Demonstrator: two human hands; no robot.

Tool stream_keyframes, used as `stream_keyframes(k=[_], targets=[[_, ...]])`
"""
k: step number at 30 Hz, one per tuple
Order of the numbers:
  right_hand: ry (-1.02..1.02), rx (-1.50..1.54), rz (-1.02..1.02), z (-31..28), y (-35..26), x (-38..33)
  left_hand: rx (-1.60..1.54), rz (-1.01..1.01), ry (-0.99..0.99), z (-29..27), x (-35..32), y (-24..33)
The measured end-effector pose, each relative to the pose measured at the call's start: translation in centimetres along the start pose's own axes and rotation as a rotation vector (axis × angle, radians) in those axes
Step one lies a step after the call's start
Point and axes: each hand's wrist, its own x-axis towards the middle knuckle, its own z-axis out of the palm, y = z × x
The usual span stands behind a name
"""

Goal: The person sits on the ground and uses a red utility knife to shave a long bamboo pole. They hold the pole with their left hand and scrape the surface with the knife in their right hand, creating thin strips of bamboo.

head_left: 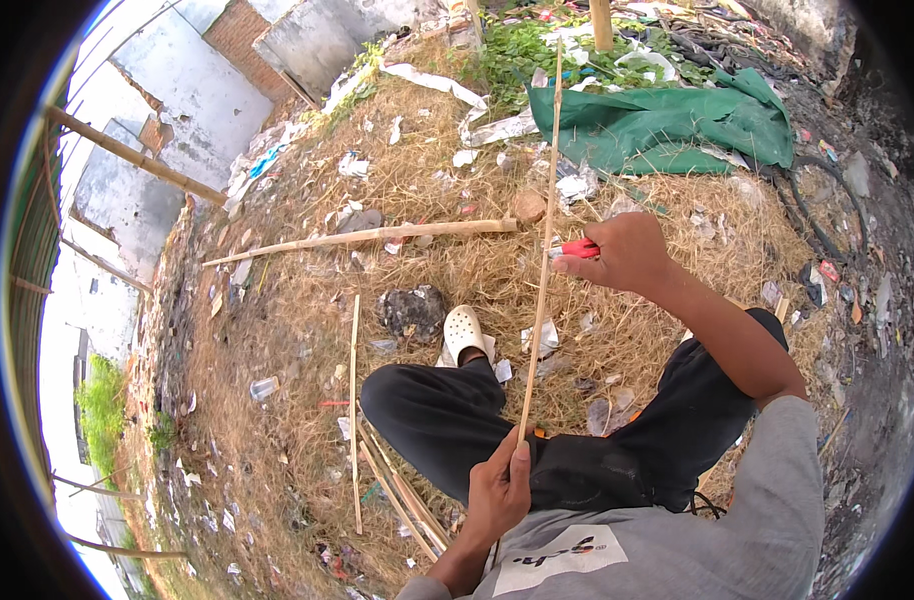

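Observation:
A long, thin bamboo strip [539, 340] stands nearly upright before me, running from my lap toward the far side. Around its near end my left hand [501, 484] is closed, the thumb lying along the strip. My right hand [627, 255] is closed on a red-handled tool [581, 248] about midway along the strip. The tool's short grey end meets the strip's right side; its exact kind is partly hidden by my fingers. Beside my left knee lie another thin bamboo strip [356, 410] and a bundle of split bamboo pieces [402, 490].
A thicker bamboo piece [367, 236] lies across the dry grass, left of the upright strip. A dark stone [413, 312] sits near my white clog [464, 330]. Green sheeting [667, 125] is spread at the far right. Litter is scattered around, with broken white walls [187, 90] far left.

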Motion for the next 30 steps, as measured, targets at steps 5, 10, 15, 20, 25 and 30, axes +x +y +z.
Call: stream_keyframes(k=[5,10,15,20,25,30], targets=[[0.023,-0.021,0.108,-0.4,1.8,0.4,-0.022,-0.002,-0.021,0.4,-0.2,-0.1],[-0.090,-0.041,0.011,-0.5,-0.5,-0.7,-0.022,-0.019,-0.026,0.2,-0.6,-0.6],[0.094,-0.174,0.263,-0.3,7.8,1.7,-0.019,0.000,-0.112,-0.1,-2.0,-1.2],[0.062,-0.253,0.386,-2.0,12.8,2.5,0.064,-0.025,-0.178,-0.9,-3.3,-1.4],[0.248,-0.300,0.408,-1.5,18.4,1.7,0.011,-0.015,-0.213,-2.2,-4.2,-2.6],[0.060,-0.055,1.064,-4.5,28.1,-2.1,-0.039,-0.116,-0.237,-4.3,-5.6,-4.2]])
